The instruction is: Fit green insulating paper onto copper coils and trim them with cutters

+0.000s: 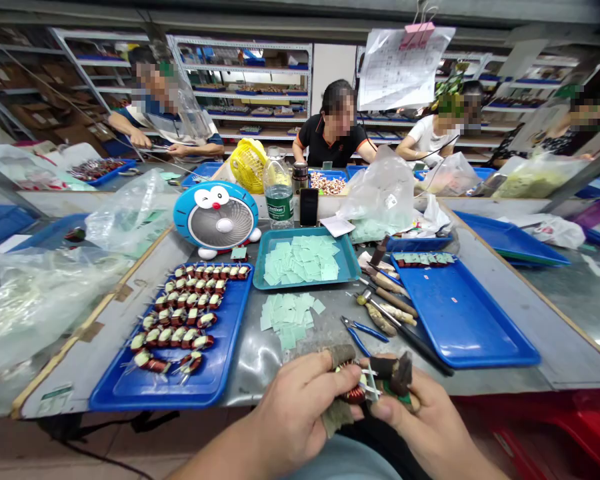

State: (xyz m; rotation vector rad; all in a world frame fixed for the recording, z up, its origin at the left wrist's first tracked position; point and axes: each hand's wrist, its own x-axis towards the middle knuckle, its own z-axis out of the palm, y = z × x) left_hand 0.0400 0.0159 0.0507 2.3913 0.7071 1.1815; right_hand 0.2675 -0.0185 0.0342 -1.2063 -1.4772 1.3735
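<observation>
In the head view, we have our two hands at the lower middle of the frame, close together in front of the metal bench (253, 363). Our left hand (300, 400) is curled closed, thumb and fingers pinching a copper coil (354, 393). Our right hand (427, 413) is also nearly closed, its thumb and fingers about the edge of a green card (373, 381) that stands almost edge-on against the coil's silver legs (369, 372). We cannot tell whether every leg passes through it.

To do this well, we judge that the left grip should stay firm on the winding, while the right thumb presses evenly near the legs, so the thin card sits square and does not bend. The dark finger wraps (337, 417) probably spare our skin from the sharp ends.

Loose cards (287, 320) lie on the bench at mid-frame, near the pliers (365, 330). More coils stand in rows in the blue tray (130, 395) at left; others, with cards, line the top of the second blue tray (473, 323) at right.
</observation>
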